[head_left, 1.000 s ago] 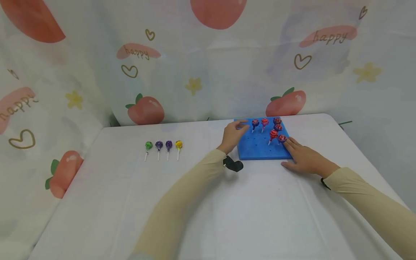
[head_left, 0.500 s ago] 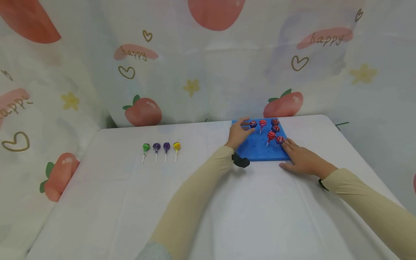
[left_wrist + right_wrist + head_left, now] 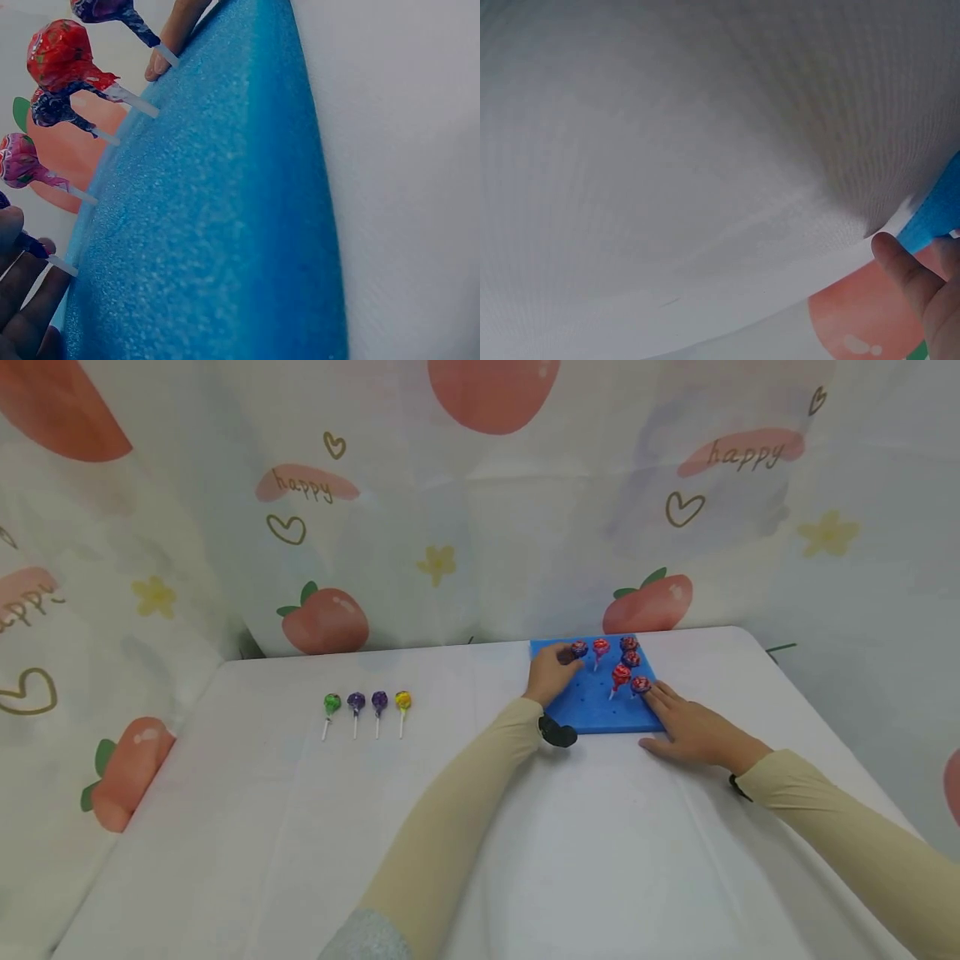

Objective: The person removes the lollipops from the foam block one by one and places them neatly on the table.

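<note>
A blue foam board (image 3: 588, 718) with small holes lies at the back right of the table. At its back left corner my left hand (image 3: 550, 677) pinches a dark blue wrapped lollipop (image 3: 579, 648). In the left wrist view, this lollipop's white stick (image 3: 63, 265) stands in the foam. Beside it a pink lollipop (image 3: 601, 647) is upright, with a red lollipop (image 3: 621, 674) nearer the front. Several dark red-and-blue lollipops (image 3: 641, 684) stand along the right side. My right hand (image 3: 693, 731) rests flat at the board's right edge, fingertips close to the nearest lollipop.
Left of the board, several lollipops lie in a row on the white tablecloth (image 3: 480, 827): a green lollipop (image 3: 332, 702), two purple lollipops (image 3: 380, 700) and a yellow lollipop (image 3: 403, 699). A printed curtain (image 3: 510, 535) hangs behind the table.
My left hand has moved slightly forward over the board, and its fingers have closed on the dark blue lollipop. The right hand stays at the board's edge. The head view has shifted slightly.
</note>
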The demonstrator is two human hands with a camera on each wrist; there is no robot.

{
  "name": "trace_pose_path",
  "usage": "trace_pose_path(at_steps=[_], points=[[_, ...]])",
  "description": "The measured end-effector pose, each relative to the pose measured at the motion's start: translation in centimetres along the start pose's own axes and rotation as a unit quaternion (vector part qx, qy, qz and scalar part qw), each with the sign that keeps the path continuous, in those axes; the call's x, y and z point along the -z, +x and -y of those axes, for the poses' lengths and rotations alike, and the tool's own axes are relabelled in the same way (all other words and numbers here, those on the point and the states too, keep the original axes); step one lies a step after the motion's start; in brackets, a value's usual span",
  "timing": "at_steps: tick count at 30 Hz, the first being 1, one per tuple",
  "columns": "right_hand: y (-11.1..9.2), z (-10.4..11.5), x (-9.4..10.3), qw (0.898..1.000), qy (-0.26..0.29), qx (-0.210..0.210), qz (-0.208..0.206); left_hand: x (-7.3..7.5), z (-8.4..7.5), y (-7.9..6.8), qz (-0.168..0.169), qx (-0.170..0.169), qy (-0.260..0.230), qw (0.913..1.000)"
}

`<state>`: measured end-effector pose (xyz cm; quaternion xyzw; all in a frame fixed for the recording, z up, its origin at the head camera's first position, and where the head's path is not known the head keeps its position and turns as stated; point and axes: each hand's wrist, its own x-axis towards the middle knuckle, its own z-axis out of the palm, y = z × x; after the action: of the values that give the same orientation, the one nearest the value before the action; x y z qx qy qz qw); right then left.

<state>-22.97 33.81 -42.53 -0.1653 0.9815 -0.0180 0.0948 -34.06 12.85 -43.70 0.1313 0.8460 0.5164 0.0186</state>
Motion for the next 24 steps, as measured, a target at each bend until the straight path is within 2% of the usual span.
trace_pose_path(at_steps=[6,12,24], points=[[0.2,0.0,0.0,1.0,-0.003,0.002,0.0,0.1,-0.2,0.1,-0.002,0.006,0.0,1.0],[0.2,0.0,0.0,1.0,-0.004,0.004,0.002,0.2,-0.4,0.2,-0.002,0.015,-0.023,0.9996],[0.1,0.0,0.0,1.0,0.0,0.005,0.003,1.4,-1.2,-0.2,-0.015,-0.019,-0.074,0.997]])
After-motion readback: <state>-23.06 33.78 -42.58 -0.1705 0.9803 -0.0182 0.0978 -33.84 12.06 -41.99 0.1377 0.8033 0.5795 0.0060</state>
